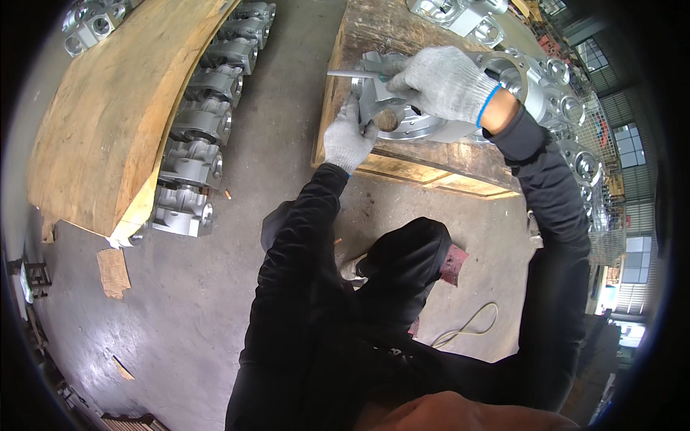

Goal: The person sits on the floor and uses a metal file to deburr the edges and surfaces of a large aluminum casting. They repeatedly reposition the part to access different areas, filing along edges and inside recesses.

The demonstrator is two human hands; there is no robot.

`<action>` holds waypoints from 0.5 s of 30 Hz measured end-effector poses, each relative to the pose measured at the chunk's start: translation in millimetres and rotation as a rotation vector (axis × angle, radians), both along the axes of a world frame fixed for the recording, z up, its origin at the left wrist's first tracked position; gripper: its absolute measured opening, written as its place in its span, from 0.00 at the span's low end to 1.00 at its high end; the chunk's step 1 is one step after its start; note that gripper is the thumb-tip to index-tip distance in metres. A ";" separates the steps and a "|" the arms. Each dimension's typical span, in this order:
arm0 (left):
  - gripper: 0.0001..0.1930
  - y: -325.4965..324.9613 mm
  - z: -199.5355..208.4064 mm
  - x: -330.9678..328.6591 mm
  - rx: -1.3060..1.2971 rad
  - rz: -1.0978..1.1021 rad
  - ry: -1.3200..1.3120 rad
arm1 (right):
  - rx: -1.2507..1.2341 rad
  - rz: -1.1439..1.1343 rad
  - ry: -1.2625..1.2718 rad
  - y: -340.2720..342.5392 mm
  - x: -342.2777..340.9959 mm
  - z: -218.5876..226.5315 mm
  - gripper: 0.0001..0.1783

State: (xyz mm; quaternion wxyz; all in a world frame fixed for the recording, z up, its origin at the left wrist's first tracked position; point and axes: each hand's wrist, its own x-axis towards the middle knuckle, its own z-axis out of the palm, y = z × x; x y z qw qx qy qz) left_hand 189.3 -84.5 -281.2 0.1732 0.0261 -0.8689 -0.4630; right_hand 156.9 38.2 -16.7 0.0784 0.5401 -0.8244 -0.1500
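Holding a slender hand tool (351,73), the grey-gloved right hand (445,82) is closed around the tool's right end, above a silver metal casting (418,131). The casting lies on top of a wooden crate (370,36), close to the crate's near left corner, and is partly covered by this hand. From the fist the grey shaft runs out to the left, its long axis crosswise and roughly parallel to the crate's near edge, its tip close to the left edge. The left hand (348,142), likewise gloved, is the nearer of the two to the shaft's free end: it stands at the casting's left end, on the near side of the shaft, with the fingers pointing away from the wearer and the thumb set apart from them. Whether these fingers grip the casting or merely rest against it cannot be told. Further castings (586,169) crowd toward the crate's right end; at the far left, a row of similar castings (192,167) lines the right edge of a plywood sheet (115,122).
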 end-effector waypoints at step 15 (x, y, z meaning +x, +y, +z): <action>0.37 3.2 -3.2 3.6 0.116 0.023 0.010 | 0.102 -0.036 0.066 22.8 43.6 -3.6 0.13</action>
